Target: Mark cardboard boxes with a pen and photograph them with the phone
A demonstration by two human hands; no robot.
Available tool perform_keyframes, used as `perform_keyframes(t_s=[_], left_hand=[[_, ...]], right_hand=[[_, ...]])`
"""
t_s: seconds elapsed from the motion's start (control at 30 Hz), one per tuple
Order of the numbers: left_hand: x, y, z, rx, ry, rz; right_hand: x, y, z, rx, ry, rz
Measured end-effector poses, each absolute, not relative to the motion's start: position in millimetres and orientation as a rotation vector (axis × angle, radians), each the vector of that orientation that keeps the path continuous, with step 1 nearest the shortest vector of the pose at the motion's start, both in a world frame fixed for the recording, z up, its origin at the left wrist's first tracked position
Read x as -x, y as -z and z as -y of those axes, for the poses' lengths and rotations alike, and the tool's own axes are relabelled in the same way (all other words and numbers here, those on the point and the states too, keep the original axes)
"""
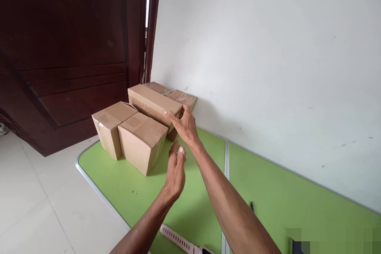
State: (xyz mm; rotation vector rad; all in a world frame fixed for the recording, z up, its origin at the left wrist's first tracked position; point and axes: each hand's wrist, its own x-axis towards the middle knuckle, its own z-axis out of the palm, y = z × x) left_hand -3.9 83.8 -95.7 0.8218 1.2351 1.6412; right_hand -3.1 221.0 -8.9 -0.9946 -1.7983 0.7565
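A long brown cardboard box lies behind two shorter cartons on a green folding table. My right hand is at the long box's right end, its thumb along the near side and its fingers around the end corner. Below it, my left hand is raised above the table with thumb and fingers apart, holding nothing. The left carton and the right carton stand side by side, close to the left hand. Behind the long box are two more taped cartons, mostly hidden, one showing its top.
A pink-strapped watch lies near the front edge, partly out of view. A dark pen-like object rests right of the table's seam. A white wall borders the far side; a dark wooden door stands left.
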Motion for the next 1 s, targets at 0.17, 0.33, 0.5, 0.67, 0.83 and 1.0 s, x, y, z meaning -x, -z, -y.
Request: perform_keyframes(t_s=[0.17,0.33,0.5,0.67,0.83,1.0], left_hand=[[19.0,109.5,-17.5,-0.888,-1.582,-1.258],[58.0,135.9,23.5,-0.922,-1.910,-1.698],[108.9,152.5,4.3,-1.079,-1.844,-2.169],[129.5,157.8,-16.3,-1.167,-1.695,-2.059],[123.9,177.2,-3.6,-1.229,-1.681,-1.918],[149.0,182.8,-16.0,-1.117,-1.793,-1.818]], right_hand=[[-17.4,21.8,-195.0,0.955,-0.655,1.651],[-41.2,65.5,-153.9,1.065,-1.011,1.393],[-4.2,101.3,-142.4,1.006,-1.383,1.376],[10.2,111.9,-133.9,0.934,-1.562,1.390],[-31.0,120.9,-125.0,1.006,-1.557,1.357],[-37.3,122.2,-120.1,0.987,-1.558,1.331]])
